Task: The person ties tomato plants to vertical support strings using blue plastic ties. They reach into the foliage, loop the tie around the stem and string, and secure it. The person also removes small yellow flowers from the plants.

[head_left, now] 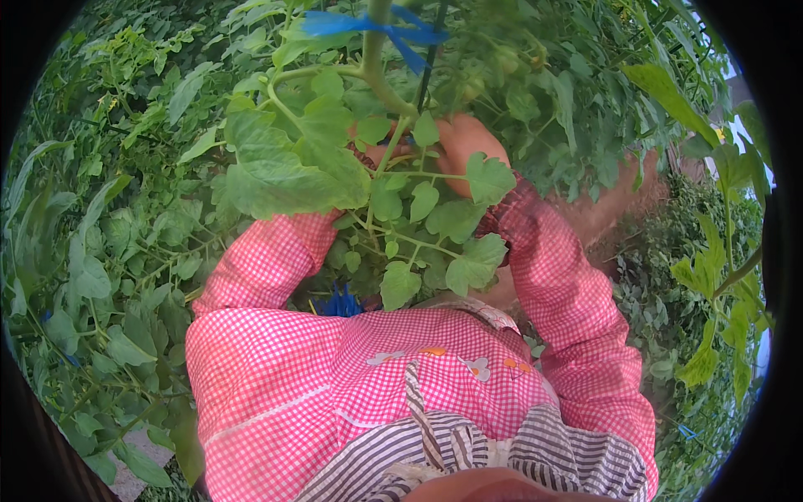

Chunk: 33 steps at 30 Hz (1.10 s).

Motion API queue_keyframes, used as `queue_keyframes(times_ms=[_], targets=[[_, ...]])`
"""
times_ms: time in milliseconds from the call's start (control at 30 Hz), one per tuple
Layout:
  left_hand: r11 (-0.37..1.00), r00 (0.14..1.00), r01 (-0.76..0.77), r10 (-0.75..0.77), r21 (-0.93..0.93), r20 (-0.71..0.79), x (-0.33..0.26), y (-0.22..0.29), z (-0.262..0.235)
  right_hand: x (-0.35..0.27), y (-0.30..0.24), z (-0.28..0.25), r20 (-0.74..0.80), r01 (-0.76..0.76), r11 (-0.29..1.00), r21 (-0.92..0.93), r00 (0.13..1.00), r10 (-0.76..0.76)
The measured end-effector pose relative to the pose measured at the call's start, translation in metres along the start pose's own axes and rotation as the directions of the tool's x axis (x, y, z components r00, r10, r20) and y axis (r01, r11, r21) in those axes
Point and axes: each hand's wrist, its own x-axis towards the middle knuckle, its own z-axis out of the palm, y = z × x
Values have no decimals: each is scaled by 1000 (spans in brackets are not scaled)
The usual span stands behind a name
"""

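A tomato plant's stem rises in front of me, with a blue tie knotted around it near the top, beside a thin dark stake. Lower on this plant, both my hands meet behind the foliage. Leaves cover most of my left hand, so its fingers cannot be made out. My right hand shows its back, with the fingers curled inward beside the stem; whatever they hold is hidden. A speck of blue shows between the hands. Broad tomato leaves hang over my left wrist.
Dense tomato foliage crowds the left and the far side. Bare soil runs along the right, with low plants beside it. Several blue strips hang at my waist. A leafy stem stands close on the far right.
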Motion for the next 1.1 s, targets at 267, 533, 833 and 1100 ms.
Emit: queue_keyframes(times_ms=[267, 533, 833, 1100], targets=[[945, 978, 113, -52, 306, -200, 15, -10, 3, 3, 10, 0, 31, -85, 993, -79, 996, 88], [974, 983, -178, 181, -143, 7, 14, -33, -3, 4, 11, -9, 75, -169, 975, -142, 981, 181], [964, 992, -118, 102, 237, 76, 10, -20, 1, 6, 15, -20, 75, -145, 988, -51, 986, 149], [847, 868, -496, 477, 191, 140, 19, -20, 3, 4, 5, -20, 159, -234, 959, 160, 965, 209]])
